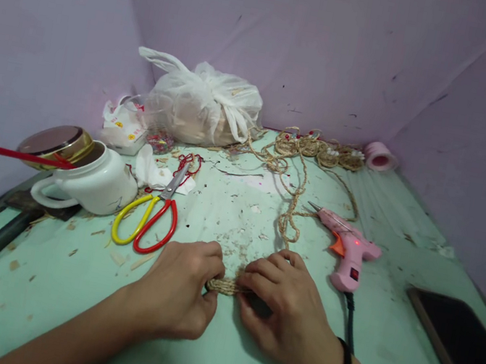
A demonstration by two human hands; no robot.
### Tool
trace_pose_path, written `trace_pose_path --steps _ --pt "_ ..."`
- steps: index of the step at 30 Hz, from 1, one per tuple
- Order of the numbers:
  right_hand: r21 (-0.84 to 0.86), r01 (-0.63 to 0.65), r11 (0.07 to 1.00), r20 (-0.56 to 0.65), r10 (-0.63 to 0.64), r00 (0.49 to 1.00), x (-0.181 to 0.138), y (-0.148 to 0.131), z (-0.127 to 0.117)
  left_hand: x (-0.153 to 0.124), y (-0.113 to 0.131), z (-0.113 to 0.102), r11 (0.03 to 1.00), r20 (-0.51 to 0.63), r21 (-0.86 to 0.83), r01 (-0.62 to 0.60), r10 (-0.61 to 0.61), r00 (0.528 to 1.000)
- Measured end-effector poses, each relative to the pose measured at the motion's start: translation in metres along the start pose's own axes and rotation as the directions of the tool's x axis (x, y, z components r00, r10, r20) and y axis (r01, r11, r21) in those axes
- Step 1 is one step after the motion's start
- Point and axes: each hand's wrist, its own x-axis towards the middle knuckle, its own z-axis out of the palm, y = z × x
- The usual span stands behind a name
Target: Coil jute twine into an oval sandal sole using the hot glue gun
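Observation:
Both hands meet near the front of the pale green table [64, 288]. My left hand [180, 287] and my right hand [282, 305] are both closed, pinching a short braided jute piece [224, 286] pressed flat on the table between them. From my right hand a jute cord [291, 215] runs away toward the back, where several jute coils [319, 150] lie. A black band circles my right wrist.
Yellow-and-red scissors [149, 222] lie left of the hands. A white mug [92, 183] holds a red stick beside a gold lid. A pink glue gun [346, 250] with a lit red lamp lies right. Behind are a tied white plastic bag [205, 103], a pink spool [379, 157] and a dark panel [467, 353].

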Motion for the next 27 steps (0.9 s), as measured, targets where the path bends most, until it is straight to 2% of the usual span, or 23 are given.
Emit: trace_pose_path --steps 4,7,9,11,14,18,22,27 --pt "0.029 -0.003 1.0 0.07 0.001 0.998 -0.006 0.006 -0.011 -0.002 -0.002 -0.011 0.999 0.048 -0.006 0.053 -0.053 0.997" --pt "-0.001 0.007 1.0 0.061 -0.007 0.998 -0.011 0.012 -0.025 -0.003 0.001 -0.018 0.998 -0.007 -0.015 0.066 -0.066 0.998" --pt "-0.035 0.006 0.999 0.064 -0.004 0.998 -0.012 0.015 -0.032 -0.001 0.006 -0.018 0.999 -0.04 0.008 0.054 -0.053 0.998" --pt "-0.051 0.008 0.999 0.087 -0.004 0.996 -0.01 0.018 -0.035 0.003 0.014 -0.013 0.998 -0.006 0.055 0.019 -0.019 1.0" --pt "-0.054 0.018 0.998 0.102 -0.013 0.995 -0.008 0.019 -0.033 0.011 0.024 -0.003 0.982 0.047 0.179 -0.054 0.046 0.998" --pt "-0.074 0.042 0.996 0.087 -0.036 0.996 -0.007 0.018 -0.026 0.017 0.028 0.007 0.952 0.038 0.28 -0.126 0.12 0.992" --pt "-0.087 0.065 0.994 0.06 -0.059 0.996 -0.006 0.017 -0.022 0.02 0.026 0.01 0.954 0.006 0.255 -0.156 0.16 0.987" --pt "-0.076 0.012 0.997 0.086 -0.005 0.996 -0.006 0.017 -0.022 0.022 0.024 0.011 0.968 -0.006 0.185 -0.169 0.173 0.985"
